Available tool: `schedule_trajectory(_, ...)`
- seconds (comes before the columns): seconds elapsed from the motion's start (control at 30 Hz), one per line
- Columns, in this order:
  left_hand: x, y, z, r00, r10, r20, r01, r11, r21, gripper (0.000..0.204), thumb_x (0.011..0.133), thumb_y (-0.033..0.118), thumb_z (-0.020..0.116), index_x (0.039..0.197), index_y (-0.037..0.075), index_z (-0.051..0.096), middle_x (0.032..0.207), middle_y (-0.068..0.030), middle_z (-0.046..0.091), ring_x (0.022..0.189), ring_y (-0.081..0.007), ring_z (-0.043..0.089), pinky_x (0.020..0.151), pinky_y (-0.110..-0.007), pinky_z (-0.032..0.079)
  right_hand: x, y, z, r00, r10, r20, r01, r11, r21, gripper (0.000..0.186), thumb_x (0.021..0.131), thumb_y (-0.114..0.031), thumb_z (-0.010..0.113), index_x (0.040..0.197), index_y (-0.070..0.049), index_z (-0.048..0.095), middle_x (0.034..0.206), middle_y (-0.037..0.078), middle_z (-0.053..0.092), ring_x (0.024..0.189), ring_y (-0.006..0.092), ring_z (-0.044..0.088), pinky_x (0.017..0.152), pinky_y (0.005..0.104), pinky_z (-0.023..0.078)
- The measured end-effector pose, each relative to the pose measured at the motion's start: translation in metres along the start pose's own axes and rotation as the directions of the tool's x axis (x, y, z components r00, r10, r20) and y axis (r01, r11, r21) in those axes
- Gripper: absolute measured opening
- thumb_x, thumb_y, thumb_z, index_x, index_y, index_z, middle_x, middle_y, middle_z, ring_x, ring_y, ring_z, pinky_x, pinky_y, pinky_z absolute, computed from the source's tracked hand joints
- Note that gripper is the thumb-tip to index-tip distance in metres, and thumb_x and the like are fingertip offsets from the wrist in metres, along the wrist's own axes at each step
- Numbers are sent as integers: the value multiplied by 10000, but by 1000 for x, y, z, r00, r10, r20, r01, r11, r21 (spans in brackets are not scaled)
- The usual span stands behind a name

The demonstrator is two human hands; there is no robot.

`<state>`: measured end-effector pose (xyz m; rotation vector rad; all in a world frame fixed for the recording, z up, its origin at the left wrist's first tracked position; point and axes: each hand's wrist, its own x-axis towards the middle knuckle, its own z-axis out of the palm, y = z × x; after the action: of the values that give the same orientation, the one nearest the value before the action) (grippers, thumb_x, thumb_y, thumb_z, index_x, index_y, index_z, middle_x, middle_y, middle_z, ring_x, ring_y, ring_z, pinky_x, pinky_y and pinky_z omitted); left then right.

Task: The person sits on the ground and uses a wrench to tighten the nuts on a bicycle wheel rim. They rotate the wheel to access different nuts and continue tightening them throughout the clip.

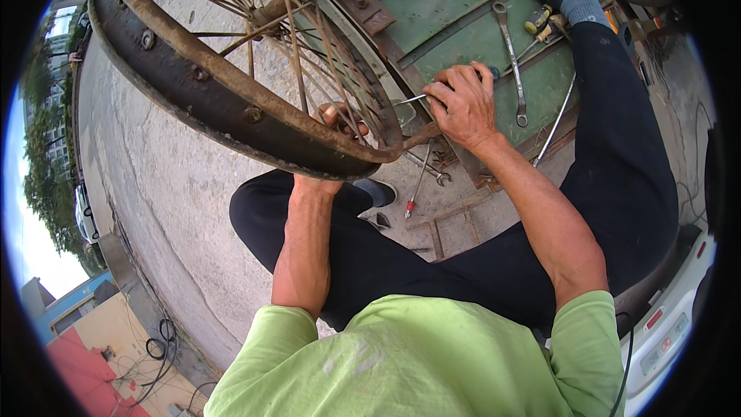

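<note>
A large rusty spoked metal wheel fills the upper left. Its near rim passes over my left hand, whose fingers show among the spokes and are closed around the rim; part of the hand is hidden behind it. To the right of the wheel, my right hand grips what looks like a screwdriver. Its thin shaft points left toward the rim, and a blue handle end shows past the fingers. Just right of that hand, a long combination wrench lies on a green metal panel.
Screwdrivers with yellow and wooden handles lie by my right foot. On the concrete between my legs are an open-ended wrench, a red-handled tool and a rusty ladder-like frame. Cables run at the lower left.
</note>
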<state>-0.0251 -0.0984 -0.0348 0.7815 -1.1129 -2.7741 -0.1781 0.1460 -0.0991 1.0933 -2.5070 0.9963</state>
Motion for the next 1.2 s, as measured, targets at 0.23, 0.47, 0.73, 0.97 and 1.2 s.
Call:
schedule_trajectory(0.23, 4, 1, -3, 999, -2, 51, 2, 1000, -10, 290, 1079, 272, 607, 1208, 26, 692, 1122, -188, 729, 953, -296, 768, 749, -409, 663, -1, 1, 3, 999, -44, 3, 44, 999, -26, 137, 818, -127, 805, 945, -160, 763, 1030, 13, 675, 1097, 246, 635, 1121, 573, 383)
schedule_trajectory(0.47, 5, 3, -3, 995, -46, 84, 50, 998, -47, 291, 1086, 280, 606, 1196, 28, 700, 1142, -203, 734, 955, -302, 772, 762, -411, 674, 0, 1, 6, 998, -64, 2, 64, 998, -20, 117, 803, -106, 780, 908, -144, 748, 1006, 14, 666, 1089, 243, 635, 1126, 561, 388)
schedule_trajectory(0.73, 2, 3, 6, 998, -21, 59, 23, 999, -31, 266, 1064, 263, 644, 1188, 35, 705, 1088, -186, 739, 936, -292, 775, 758, -402, 677, 0, 2, 6, 998, -63, 2, 63, 998, 18, 194, 800, -80, 788, 978, -154, 762, 1026, 22, 678, 1084, 263, 635, 1079, 534, 404)
schedule_trajectory(0.97, 2, 3, 8, 1000, -13, 15, 13, 1000, -14, 275, 1060, 269, 646, 1186, 30, 702, 1061, -175, 738, 933, -294, 775, 749, -399, 677, 1, 1, 4, 997, -75, 36, 74, 997, 14, 214, 795, -70, 783, 991, -153, 767, 1035, 29, 675, 1087, 267, 634, 1070, 527, 401)
schedule_trajectory(1.2, 1, 3, 7, 1000, 1, 16, -1, 1000, -2, 282, 1060, 273, 645, 1191, 29, 697, 1060, -175, 733, 936, -295, 771, 750, -400, 675, 0, 1, 3, 997, -69, 34, 68, 997, 38, 212, 806, -112, 801, 1014, -149, 780, 1059, 41, 674, 1094, 270, 630, 1086, 525, 394)
